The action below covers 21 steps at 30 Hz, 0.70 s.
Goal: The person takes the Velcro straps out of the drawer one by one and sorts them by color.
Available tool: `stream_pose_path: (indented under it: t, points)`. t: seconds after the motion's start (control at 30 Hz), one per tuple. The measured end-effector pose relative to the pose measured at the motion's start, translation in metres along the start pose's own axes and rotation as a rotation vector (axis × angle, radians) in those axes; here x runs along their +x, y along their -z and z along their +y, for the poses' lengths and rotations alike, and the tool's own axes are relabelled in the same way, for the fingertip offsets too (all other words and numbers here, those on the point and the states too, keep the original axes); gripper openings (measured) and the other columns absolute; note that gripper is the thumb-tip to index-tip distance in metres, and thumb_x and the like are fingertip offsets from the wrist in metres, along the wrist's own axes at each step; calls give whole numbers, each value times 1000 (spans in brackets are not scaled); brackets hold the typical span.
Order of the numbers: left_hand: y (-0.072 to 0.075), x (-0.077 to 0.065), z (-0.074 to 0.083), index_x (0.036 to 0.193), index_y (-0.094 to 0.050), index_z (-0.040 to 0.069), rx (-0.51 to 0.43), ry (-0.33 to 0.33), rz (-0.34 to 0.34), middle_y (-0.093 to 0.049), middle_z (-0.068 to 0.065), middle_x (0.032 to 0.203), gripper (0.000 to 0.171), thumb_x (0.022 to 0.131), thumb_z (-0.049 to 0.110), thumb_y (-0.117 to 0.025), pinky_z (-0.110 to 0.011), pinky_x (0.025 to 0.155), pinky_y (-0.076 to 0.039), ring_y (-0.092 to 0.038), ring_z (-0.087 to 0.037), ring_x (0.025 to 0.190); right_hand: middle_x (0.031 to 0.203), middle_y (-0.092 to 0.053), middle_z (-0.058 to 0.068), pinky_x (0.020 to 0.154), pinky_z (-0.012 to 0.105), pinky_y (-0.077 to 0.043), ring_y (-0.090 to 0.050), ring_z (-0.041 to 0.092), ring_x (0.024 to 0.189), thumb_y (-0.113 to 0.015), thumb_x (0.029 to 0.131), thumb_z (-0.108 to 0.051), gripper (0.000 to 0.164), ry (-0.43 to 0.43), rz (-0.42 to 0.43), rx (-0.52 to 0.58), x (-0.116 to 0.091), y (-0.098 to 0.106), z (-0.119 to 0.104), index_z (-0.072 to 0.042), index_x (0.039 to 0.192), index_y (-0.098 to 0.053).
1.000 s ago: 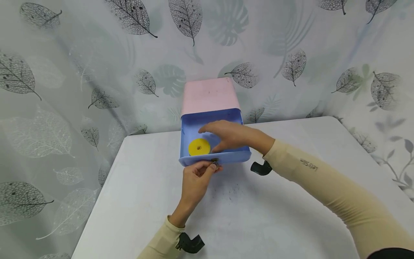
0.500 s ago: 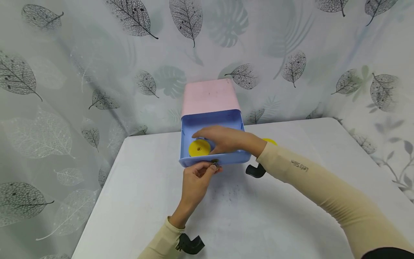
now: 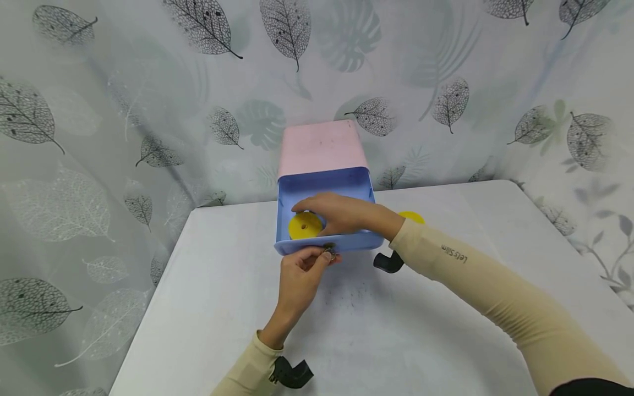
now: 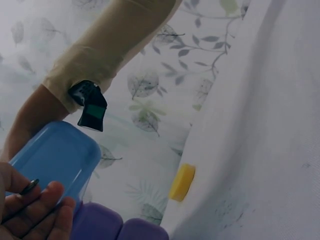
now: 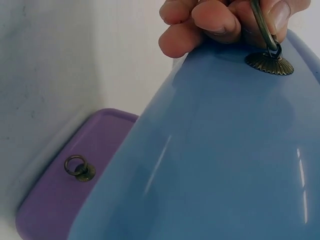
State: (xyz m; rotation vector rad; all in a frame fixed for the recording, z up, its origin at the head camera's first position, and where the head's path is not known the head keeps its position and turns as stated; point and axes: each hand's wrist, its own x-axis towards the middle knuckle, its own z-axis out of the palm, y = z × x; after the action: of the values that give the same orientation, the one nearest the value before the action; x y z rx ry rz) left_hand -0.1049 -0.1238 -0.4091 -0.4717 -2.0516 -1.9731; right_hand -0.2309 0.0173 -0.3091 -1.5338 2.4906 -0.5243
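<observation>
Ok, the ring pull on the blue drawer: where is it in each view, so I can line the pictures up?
Head: ring pull just below centre, pinched by the left hand.
Left wrist: ring pull at lower left, between thumb and fingers.
Right wrist: ring pull at the top, right of centre, cut by the frame.
Shared landmark: the blue drawer front, visible in all three.

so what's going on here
A person's left hand holds the small bronze-coloured metal ring pull of a glossy blue drawer, which stands open from a pink-topped cabinet. Their right hand is inside it, thumb and fingers spread about a round yellow disc with a central hole; whether they grip it isn't clear. A second yellow piece sits on the white table, partly behind the right arm in the head view.
</observation>
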Motion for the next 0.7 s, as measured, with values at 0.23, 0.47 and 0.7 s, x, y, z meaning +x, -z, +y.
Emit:
stream_pose_path:
  t: [0.23,0.47,0.7]
  points:
    - [0,0,1,99,-78,-1,16,-4,-1,-78,-7,92,16,103,10,-66,-39,87,-59,-76,-26,92,144,-60,11,113,37,-40,-54,25,132,-86,90,-20,67,-2,26,12,-1,-1,1,0,146,-55]
    - [-1,1,1,99,-78,-2,15,-16,2,-78,-8,92,17,103,9,-66,-40,87,-59,-76,-27,92,143,-60,12,114,38,-39,-53,26,133,-85,90,-19,65,-12,40,4,-2,-1,0,1,144,-57]
    - [-1,1,1,99,-77,-3,7,-7,6,-78,-8,92,16,102,8,-66,-41,88,-59,-76,-27,91,141,-61,12,113,38,-40,-54,26,131,-86,89,-18,62,-1,53,3,-3,-1,0,1,142,-59]
